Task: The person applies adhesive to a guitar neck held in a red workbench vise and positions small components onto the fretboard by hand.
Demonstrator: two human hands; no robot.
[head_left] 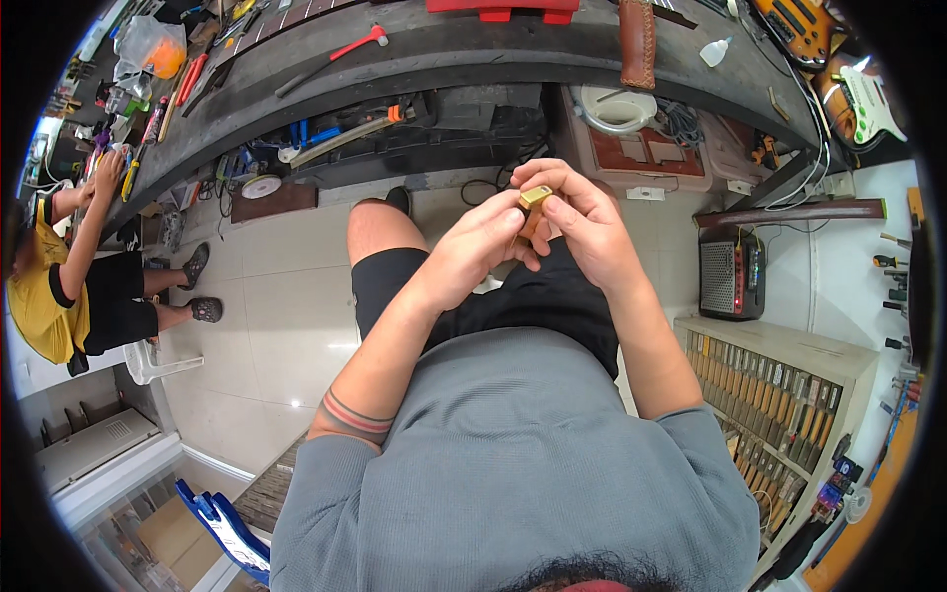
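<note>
I am gripping a small brass-coloured metal block [536,196] between both hands, ahead of my torso and above my black shorts [513,308]. The block is sitting at the fingertips, clear of both palms, with its upper face showing a dark opening toward the right end.

Left hand [481,240]: the thumb and index finger are closing on the block's left end; the lower fingers are curling beneath it. Right hand [589,222]: the thumb is pressing near the block's right end, and the fingers are bending over on the far side. I cannot tell exactly where the hidden fingertips are touching the underside.

Beyond the hands, the dark workbench [473,47] is running across the view, well apart from the block. On it, a red-headed hammer [340,56] is lying to the left, a brown leather sheath [637,44] is lying to the right of centre, and a white squeeze bottle [714,51] is resting farther right. To my right, a speaker box [731,276] is standing beyond a rack of wooden-handled tools [769,390]. At far left, a person in a yellow shirt [51,306] is reaching toward the bench.
</note>
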